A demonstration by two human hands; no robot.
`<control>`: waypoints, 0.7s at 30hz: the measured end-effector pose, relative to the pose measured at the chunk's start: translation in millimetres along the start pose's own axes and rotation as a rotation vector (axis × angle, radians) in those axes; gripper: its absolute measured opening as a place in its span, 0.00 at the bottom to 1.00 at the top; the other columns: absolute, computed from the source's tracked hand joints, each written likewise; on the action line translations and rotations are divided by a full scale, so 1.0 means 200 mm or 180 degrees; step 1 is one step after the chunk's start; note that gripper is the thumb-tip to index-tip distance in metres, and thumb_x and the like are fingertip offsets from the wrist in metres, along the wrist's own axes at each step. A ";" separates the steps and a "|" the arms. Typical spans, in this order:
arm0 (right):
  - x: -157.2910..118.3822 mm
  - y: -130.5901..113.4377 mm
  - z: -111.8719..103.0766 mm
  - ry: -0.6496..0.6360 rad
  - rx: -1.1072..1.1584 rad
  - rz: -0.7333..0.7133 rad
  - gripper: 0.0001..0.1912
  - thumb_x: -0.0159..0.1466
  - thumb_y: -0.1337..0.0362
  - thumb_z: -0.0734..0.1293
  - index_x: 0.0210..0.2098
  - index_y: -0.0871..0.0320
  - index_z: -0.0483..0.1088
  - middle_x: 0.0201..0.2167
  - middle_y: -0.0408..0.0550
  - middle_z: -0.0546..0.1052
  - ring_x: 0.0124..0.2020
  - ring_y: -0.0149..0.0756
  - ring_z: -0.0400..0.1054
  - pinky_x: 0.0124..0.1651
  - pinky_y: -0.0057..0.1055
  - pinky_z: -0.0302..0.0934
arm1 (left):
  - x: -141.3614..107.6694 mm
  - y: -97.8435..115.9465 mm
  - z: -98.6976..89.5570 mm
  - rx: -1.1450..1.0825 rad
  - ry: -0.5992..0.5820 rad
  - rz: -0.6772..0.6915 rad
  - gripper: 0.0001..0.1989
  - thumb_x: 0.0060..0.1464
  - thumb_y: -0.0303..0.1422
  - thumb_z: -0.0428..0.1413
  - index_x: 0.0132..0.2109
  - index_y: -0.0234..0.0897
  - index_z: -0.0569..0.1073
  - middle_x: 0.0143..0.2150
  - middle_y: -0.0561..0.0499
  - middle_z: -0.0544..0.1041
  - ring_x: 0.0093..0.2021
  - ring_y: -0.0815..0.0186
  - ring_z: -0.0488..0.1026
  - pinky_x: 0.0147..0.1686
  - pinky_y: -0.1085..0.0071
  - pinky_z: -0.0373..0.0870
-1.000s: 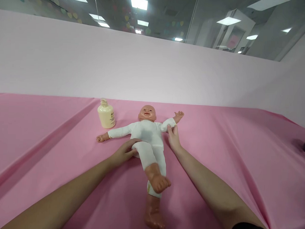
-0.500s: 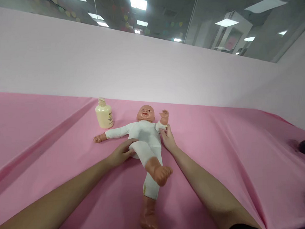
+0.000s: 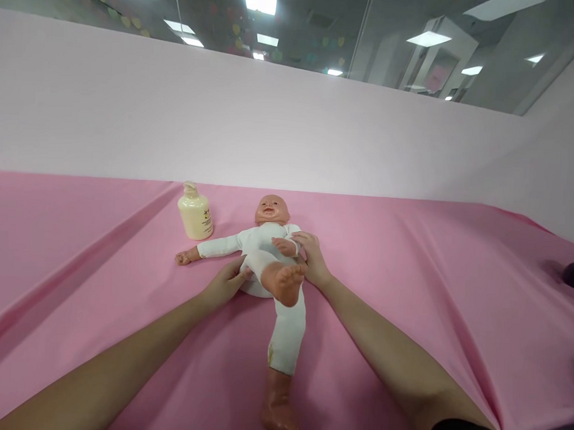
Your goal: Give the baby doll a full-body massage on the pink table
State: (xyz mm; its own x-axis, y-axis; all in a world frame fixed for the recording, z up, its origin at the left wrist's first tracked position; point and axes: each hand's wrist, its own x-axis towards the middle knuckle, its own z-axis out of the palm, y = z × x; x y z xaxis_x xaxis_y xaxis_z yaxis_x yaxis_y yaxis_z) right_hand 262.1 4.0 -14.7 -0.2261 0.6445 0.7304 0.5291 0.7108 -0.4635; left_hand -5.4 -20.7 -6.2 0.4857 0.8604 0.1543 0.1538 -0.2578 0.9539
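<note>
Pink cloth (image 3: 384,243): pale bottle (image 3: 194,217) near doll (image 3: 258,240), contents unclear.

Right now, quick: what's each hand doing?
Left hand: closed around the upper part of the doll's raised leg.
Right hand: closed on the doll's bent arm.

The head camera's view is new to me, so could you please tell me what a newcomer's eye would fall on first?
Probably the doll in white, lying mid-picture on the pink cloth, one leg raised. The left hand holds that leg's thigh, the right hand its bent arm. Next comes the cream bottle, upright left of its head.
</note>
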 end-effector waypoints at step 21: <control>-0.01 0.04 0.01 0.0524 0.0465 0.0900 0.15 0.66 0.57 0.61 0.51 0.53 0.61 0.48 0.50 0.69 0.50 0.42 0.63 0.54 0.43 0.59 | -0.01 0.02 -0.01 -0.0040 -0.0032 -0.0003 0.21 0.56 0.48 0.52 0.48 0.38 0.73 0.40 0.47 0.77 0.45 0.52 0.71 0.45 0.59 0.68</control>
State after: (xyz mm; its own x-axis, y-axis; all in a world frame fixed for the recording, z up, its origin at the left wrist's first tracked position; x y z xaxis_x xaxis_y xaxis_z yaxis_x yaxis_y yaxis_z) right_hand 265.4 8.5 -21.5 0.0537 0.7760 0.6285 0.4267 0.5512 -0.7170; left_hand -6.5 -22.0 -2.1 0.4943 0.8561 0.1508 0.1433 -0.2513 0.9572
